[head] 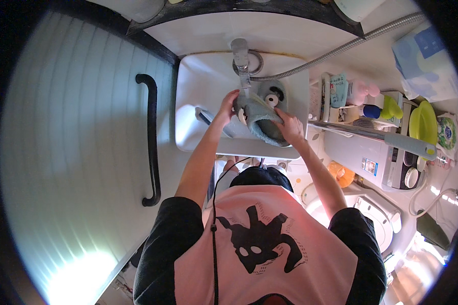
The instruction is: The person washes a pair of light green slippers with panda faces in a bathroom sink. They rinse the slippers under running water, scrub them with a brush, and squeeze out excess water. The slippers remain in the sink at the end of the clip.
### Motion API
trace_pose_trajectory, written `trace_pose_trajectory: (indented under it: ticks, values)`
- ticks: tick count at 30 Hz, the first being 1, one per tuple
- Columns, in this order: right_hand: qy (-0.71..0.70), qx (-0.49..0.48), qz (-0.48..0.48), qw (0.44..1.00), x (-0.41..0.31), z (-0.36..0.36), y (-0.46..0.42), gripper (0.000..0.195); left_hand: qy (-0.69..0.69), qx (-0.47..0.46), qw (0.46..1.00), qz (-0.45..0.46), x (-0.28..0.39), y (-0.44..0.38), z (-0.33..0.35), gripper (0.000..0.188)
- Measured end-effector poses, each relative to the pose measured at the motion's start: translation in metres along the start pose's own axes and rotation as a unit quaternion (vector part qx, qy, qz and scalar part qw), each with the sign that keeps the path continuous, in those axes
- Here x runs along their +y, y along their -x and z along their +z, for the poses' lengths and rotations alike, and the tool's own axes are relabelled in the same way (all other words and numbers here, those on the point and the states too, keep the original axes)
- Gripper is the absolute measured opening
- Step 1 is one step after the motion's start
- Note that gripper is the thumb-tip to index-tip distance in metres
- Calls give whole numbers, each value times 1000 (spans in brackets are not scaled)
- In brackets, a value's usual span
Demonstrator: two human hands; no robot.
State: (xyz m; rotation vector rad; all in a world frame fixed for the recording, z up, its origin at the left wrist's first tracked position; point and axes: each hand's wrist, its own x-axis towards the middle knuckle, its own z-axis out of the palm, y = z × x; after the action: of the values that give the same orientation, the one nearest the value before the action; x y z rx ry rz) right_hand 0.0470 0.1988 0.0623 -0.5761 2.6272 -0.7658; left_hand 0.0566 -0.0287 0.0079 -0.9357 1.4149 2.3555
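Observation:
Both hands are over a white washbasin [198, 84]. My left hand [226, 108] holds the toe end of a grey-blue plush slipper [260, 114] with a cartoon eye on it. My right hand [290, 127] grips that slipper by the edge of its foot opening, which faces me. Behind it rests a second plush slipper [284, 89] with a white eye and a black brow, partly hidden. Water seems to run from the faucet [239, 57] onto the held slipper's toe. A scrub brush [205, 117] lies in the basin left of my hands, partly covered by my left forearm.
A metal shower hose [339, 51] coils around the faucet and runs up right. A sliding door with a black handle [152, 141] stands left. On the right, a grey-handled pole [408, 144] crosses in front of bottles, a green basin [423, 122] and a washing machine [355, 156].

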Motion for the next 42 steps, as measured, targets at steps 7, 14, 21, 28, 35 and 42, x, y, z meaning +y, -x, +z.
trace_pose_trajectory:
  ticks: [7, 14, 21, 28, 35, 42]
  values:
    - [-94, 23, 119, 988, 1, 9, 19, 49, -311, 9, 931, 192, -7, -28, 28, 45]
    - [-230, -72, 29, 970, 10, 26, 20, 67, -383, 150, 873, 263, 10, -22, 27, 44]
    - [-268, -171, -6, 948, -15, 33, -52, 65, -186, 211, 891, 357, 10, -14, -7, 29]
    - [-245, -254, -106, 929, -45, 44, -90, 54, -164, 172, 920, 312, 29, 9, -29, 26]
    - [-226, 55, -78, 969, -52, 70, -42, 52, -190, 137, 971, 48, 54, 17, 2, 44]
    - [-364, 70, 40, 928, -28, 68, -23, 39, -361, 162, 906, 153, 3, -39, 8, 37]
